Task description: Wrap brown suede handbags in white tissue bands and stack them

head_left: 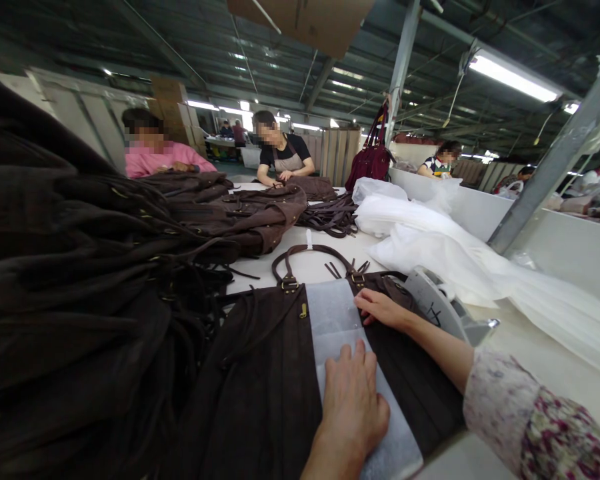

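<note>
Head view, and here's the left hand, fingers a little spread, pressing flat on the pale strip and gripping nothing. The right hand comes in from the side, fingertips at the strip's far right edge; whether they pinch it, I can't tell. The strip lies on the dark bag, its long axis running from the bag's handles back toward the person, left hand nearer its near end. Right of the bag, a grey tool; beyond that, white sheeting; left of the bag, heaped dark bags.
</note>
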A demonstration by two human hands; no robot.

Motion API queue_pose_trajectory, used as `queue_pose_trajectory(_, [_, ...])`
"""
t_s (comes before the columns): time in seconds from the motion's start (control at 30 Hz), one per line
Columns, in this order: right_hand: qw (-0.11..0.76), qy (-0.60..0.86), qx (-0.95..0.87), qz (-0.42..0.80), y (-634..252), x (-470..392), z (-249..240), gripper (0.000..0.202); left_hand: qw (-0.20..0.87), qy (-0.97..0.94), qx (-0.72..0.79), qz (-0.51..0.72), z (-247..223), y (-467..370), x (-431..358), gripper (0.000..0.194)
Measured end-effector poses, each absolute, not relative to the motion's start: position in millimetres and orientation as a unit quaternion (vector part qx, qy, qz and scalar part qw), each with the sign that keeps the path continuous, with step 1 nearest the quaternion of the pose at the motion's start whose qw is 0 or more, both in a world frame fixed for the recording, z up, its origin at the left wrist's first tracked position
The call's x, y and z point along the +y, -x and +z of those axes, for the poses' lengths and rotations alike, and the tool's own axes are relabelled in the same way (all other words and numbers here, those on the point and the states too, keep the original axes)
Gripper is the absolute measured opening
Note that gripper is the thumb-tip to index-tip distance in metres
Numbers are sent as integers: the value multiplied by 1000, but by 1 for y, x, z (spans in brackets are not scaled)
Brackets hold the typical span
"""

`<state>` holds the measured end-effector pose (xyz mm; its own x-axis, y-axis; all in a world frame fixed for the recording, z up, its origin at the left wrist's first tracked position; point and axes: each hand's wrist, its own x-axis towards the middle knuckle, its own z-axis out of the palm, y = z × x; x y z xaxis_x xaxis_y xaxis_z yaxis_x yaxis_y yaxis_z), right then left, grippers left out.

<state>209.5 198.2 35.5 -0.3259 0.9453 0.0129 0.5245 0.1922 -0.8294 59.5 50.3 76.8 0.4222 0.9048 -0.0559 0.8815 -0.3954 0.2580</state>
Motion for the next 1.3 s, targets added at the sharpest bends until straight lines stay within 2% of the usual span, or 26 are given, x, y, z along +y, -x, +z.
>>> queue_pose_trajectory(0.03, [267,493,-732,388,-213,197,36,33,126,-834,535,47,77,-59,50,50])
queue_pose_trajectory(0.13, [252,470,-766,359,-219,194,35,73,128,-835,533,47,78,-59,49,49])
queue_pose_trajectory(0.17, [250,472,-772,343,-219,194,34,76,129,-834,534,46,78,-60,49,49])
queue_pose_trajectory(0.33, [257,502,-759,326,-213,203,27,54,121,-832,540,42,79,-62,49,49])
queue_pose_trajectory(0.47, [277,556,-722,305,-203,202,25,45,103,-835,538,42,78,-61,51,47])
queue_pose_trajectory(0.6, [286,574,-693,329,-194,197,44,19,84,-840,534,53,74,-57,52,47])
queue_pose_trajectory(0.73, [261,561,-705,346,-239,188,96,24,76,-825,557,59,71,-52,57,45])
queue_pose_trajectory(0.9, [268,652,-660,259,-367,161,148,25,79,-819,565,57,76,-50,64,41])
queue_pose_trajectory(1.0, [236,716,-605,255,-418,152,143,25,76,-818,569,39,76,-48,67,45])
queue_pose_trajectory(1.13, [195,756,-552,292,-430,154,124,28,55,-821,568,24,71,-44,73,59])
queue_pose_trajectory(1.3, [150,761,-518,360,-418,170,122,31,24,-825,564,40,75,-41,72,50])
